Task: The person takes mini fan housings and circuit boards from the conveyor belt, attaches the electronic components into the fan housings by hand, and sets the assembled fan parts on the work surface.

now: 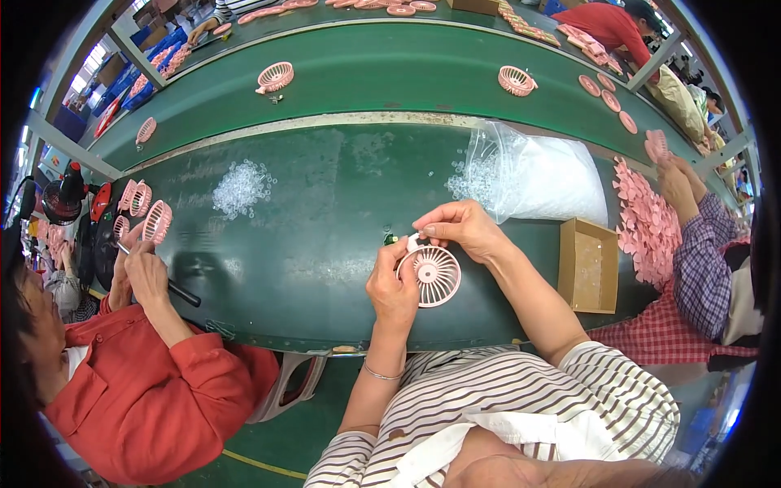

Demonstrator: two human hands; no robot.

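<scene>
My left hand (390,286) grips a round pink fan housing (440,279) by its left side, its slatted face turned up above the green table. A short pale neck (412,243) sticks out at the top of the housing. My right hand (467,230) is closed in a pinch right at that neck; whatever sits between the fingertips is too small to make out. Beside my left fingertips shows a small green piece (390,239), which looks like a circuit board.
Small clear plastic parts lie in a pile (242,189) and spill from a clear bag (553,175). Right of me are a cardboard box (587,267) and heaped pink pieces (648,220). Pink fans ride the green belt (390,69). A co-worker in red (154,398) sits left, another right.
</scene>
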